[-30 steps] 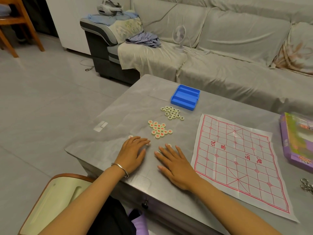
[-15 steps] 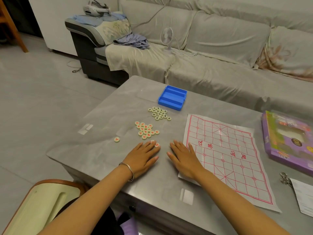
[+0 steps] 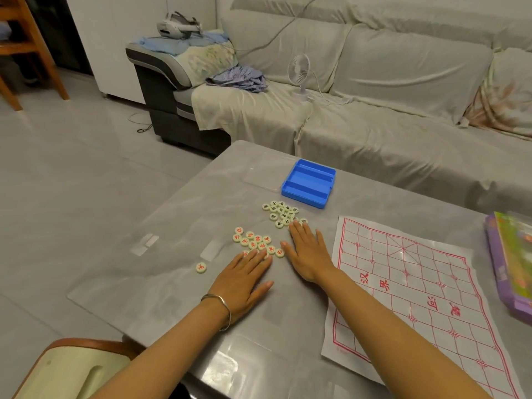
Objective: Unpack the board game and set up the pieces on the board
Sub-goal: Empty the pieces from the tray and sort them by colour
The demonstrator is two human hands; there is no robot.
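A white paper board (image 3: 414, 295) with a red grid lies flat on the grey table (image 3: 178, 283), at the right. To its left sit two clusters of cream round pieces: red-lettered ones (image 3: 254, 241) and, farther back, dark-lettered ones (image 3: 280, 213). One red-lettered piece (image 3: 201, 267) lies alone to the left. My left hand (image 3: 244, 279) rests flat, fingers apart, fingertips touching the near edge of the red cluster. My right hand (image 3: 309, 251) lies flat between the clusters and the board, its fingertips at the dark cluster.
An empty blue tray (image 3: 308, 182) stands behind the pieces. A purple game box (image 3: 509, 266) sits at the table's right edge. A sofa with a small white fan (image 3: 299, 73) runs behind the table. A chair back (image 3: 69, 370) is at the bottom left.
Both hands slid forward across the table toward the piece clusters. The right hand left the board's corner and now reaches the dark-lettered pieces; the left hand reached the red cluster.
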